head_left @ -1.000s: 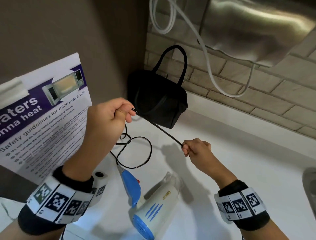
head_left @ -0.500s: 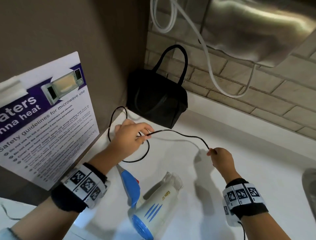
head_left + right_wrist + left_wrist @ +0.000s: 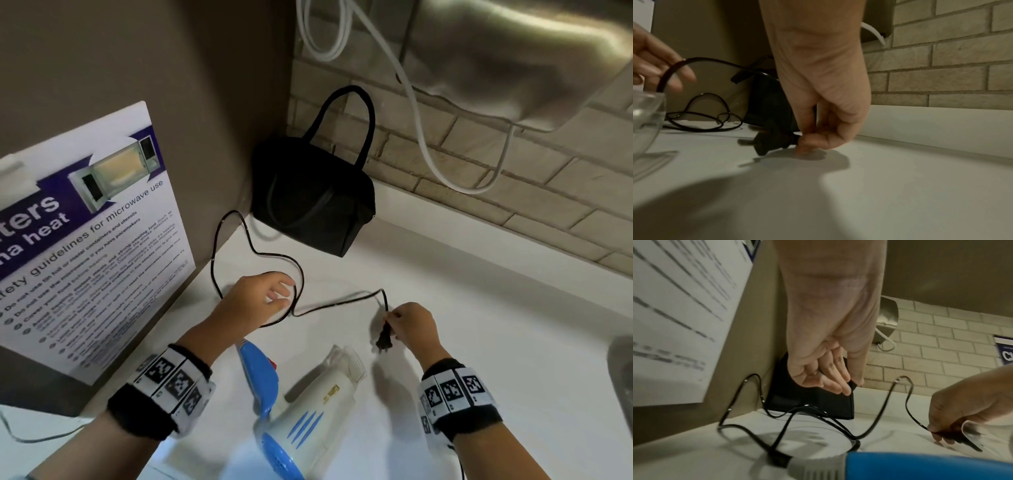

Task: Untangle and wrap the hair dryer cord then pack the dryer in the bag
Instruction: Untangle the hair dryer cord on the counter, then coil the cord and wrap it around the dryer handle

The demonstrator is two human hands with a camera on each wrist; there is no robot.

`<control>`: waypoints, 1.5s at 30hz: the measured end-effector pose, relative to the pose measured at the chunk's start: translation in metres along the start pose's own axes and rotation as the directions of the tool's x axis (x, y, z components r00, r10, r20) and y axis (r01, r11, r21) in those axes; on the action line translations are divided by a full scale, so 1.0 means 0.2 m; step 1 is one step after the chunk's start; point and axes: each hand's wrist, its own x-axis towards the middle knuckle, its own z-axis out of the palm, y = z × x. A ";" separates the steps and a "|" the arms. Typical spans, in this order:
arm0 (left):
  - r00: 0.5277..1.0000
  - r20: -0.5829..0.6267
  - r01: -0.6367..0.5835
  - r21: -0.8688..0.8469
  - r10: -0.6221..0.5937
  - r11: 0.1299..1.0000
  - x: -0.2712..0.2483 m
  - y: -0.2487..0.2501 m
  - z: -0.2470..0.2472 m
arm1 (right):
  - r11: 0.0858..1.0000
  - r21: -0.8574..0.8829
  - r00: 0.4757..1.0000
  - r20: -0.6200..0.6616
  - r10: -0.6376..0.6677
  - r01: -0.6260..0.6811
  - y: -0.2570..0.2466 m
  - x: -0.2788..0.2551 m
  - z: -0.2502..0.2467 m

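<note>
Right now the right hand [image 3: 412,325] sits at centre-right of the head view, fingertips pinching the black cord [image 3: 337,305] just behind its plug [image 3: 383,342], which hangs just above the white counter [image 3: 479,308]. From there the cord snakes left in loose loops toward the left hand [image 3: 260,301], whose fingers are spread and relaxed, gripping nothing, hovering over a loop at mid-frame. Below both hands, at bottom centre, the blue-and-white hair dryer [image 3: 308,411] lies on its side on the counter. Up in the corner, above the hands, the black bag [image 3: 308,195] stands against the brick wall [image 3: 513,164].
</note>
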 end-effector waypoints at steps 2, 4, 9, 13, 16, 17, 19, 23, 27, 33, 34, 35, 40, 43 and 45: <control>0.998 -0.048 0.054 0.064 -0.051 0.997 -0.05 -0.04 -0.04 | 1.000 -0.023 1.000 -0.006 0.008 -0.008 0.00 0.01 0.00; 0.992 -0.062 0.122 0.170 -0.113 0.978 -0.11 -0.09 -0.08 | 0.999 -0.032 1.000 -0.012 0.012 -0.013 0.00 0.01 0.00; 0.905 -0.061 0.418 0.326 -0.422 0.848 -0.22 -0.19 -0.07 | 0.997 -0.081 1.000 -0.004 0.021 -0.021 0.01 -0.02 -0.01; 0.856 -0.043 0.494 0.357 -0.515 0.793 -0.19 -0.19 0.02 | 0.991 -0.135 0.998 -0.068 -0.011 0.001 -0.01 -0.06 -0.04; 0.830 -0.112 0.546 0.358 -0.546 0.757 -0.16 -0.17 0.09 | 0.990 -0.121 0.979 -0.180 -0.096 0.075 -0.06 -0.12 -0.08; 0.823 -0.143 0.562 0.355 -0.550 0.747 -0.14 -0.17 0.10 | 0.989 -0.102 0.969 -0.211 -0.127 0.107 -0.08 -0.14 -0.09; 0.824 -0.184 0.563 0.378 -0.536 0.735 -0.12 -0.18 0.11 | 0.982 -0.086 0.952 -0.245 -0.185 0.168 -0.12 -0.18 -0.11; 0.845 -0.150 0.535 0.208 -0.514 0.819 -0.10 -0.16 0.04 | 0.956 -0.070 0.918 -0.267 -0.293 0.285 -0.21 -0.25 -0.16; 0.854 0.018 0.499 -0.311 -0.520 0.809 -0.14 -0.03 -0.09 | 0.900 -0.042 0.880 -0.194 -0.434 0.434 -0.36 -0.35 -0.20; 0.942 0.046 0.306 -0.520 -0.331 0.798 -0.23 0.33 -0.21 | 0.561 0.220 0.599 -0.190 -0.778 0.798 -0.70 -0.62 -0.25; 0.955 0.038 0.268 -0.528 -0.293 0.806 -0.24 0.37 -0.22 | 0.474 0.224 0.514 -0.185 -0.837 0.852 -0.74 -0.66 -0.26; 0.967 0.034 0.234 -0.521 -0.254 0.821 -0.25 0.40 -0.23 | 0.400 0.202 0.434 -0.175 -0.884 0.894 -0.78 -0.70 -0.27; 0.989 -0.074 0.072 -0.501 -0.125 0.862 -0.30 0.49 -0.31 | 0.348 0.093 0.352 -0.026 -0.936 0.933 -0.89 -0.73 -0.28; 0.993 -0.096 0.003 -0.525 -0.062 0.851 -0.33 0.50 -0.35 | 0.411 0.050 0.413 -0.063 -0.908 0.910 -0.87 -0.67 -0.29; 0.989 -0.138 -0.035 -0.584 -0.057 0.811 -0.34 0.49 -0.37 | 0.448 0.013 0.447 -0.096 -0.890 0.894 -0.83 -0.61 -0.30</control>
